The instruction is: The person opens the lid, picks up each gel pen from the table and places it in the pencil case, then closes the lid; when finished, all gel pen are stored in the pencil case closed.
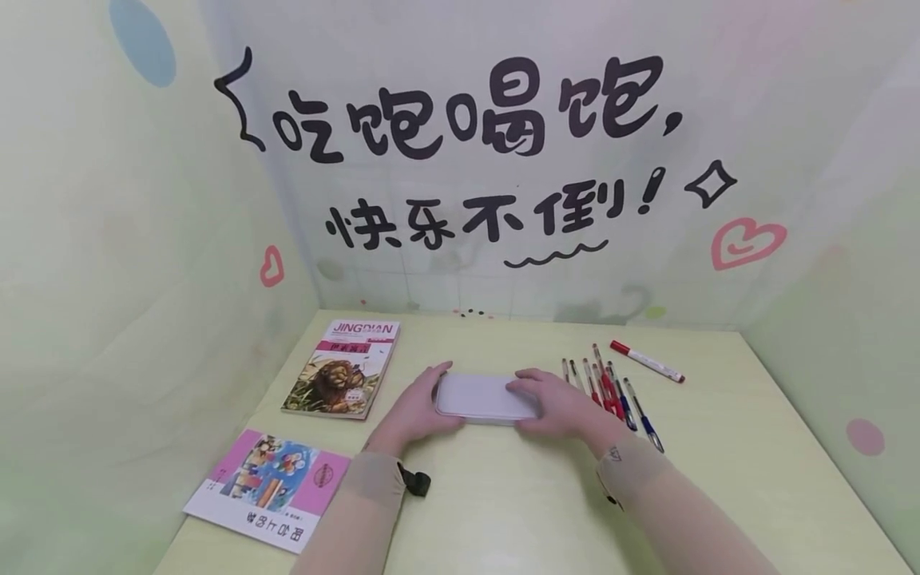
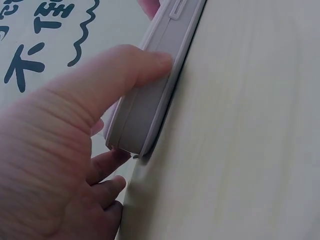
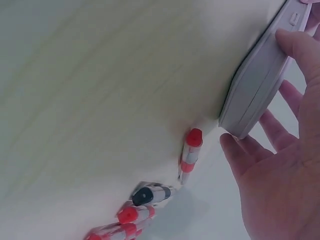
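A flat white case [image 1: 480, 397] lies closed on the pale yellow table [image 1: 503, 503], in the middle. My left hand [image 1: 420, 403] holds its left end. In the left wrist view the thumb [image 2: 125, 70] presses the case's [image 2: 150, 100] near side while the fingers reach round the corner. My right hand [image 1: 557, 403] holds the right end. There the thumb [image 3: 300, 47] lies on the case's [image 3: 257, 87] side seam and the fingers [image 3: 240, 155] curl round the end.
Several red and blue pens [image 1: 611, 391] lie just right of my right hand, their caps [image 3: 190, 150] close to the case's end. A red-capped marker [image 1: 647, 361] lies farther back. A lion-cover book [image 1: 343, 369] and a pink booklet [image 1: 269, 487] lie at the left. Printed walls enclose the table.
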### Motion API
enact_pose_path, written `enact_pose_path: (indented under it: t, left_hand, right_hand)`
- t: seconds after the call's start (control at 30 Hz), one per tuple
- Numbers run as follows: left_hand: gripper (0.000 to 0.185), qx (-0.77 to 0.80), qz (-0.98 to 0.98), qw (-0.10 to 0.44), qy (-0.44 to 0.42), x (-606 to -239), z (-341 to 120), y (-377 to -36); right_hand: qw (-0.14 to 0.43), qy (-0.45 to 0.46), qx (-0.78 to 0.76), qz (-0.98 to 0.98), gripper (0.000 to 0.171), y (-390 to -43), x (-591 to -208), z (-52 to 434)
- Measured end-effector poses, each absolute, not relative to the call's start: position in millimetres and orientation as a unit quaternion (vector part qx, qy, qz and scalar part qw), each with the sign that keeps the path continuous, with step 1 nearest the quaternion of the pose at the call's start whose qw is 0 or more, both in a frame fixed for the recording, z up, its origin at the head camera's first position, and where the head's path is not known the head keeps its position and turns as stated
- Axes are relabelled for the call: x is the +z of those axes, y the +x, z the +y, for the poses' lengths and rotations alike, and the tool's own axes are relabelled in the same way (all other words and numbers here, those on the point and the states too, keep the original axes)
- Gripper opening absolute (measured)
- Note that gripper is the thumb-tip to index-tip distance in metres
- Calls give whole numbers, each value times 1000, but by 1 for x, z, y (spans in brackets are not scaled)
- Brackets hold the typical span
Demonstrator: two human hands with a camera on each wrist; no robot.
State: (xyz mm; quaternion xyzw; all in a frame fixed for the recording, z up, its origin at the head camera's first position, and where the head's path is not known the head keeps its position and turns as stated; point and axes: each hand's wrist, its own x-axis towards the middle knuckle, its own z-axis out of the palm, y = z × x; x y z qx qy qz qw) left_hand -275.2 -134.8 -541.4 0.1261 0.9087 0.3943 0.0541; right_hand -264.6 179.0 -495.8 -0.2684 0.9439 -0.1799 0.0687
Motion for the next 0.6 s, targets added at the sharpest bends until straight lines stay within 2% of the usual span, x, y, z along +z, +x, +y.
enact_pose_path:
  t: [0.23, 0.6]
  left_hand:
    - [108, 381, 915, 36, 129, -546, -137, -272]
    - [104, 366, 922, 28, 120, -544, -133, -270]
  right_hand:
    - [63, -271, -186, 942, 74, -263, -496, 180]
    - [71, -270, -176, 944, 72, -266, -491, 180]
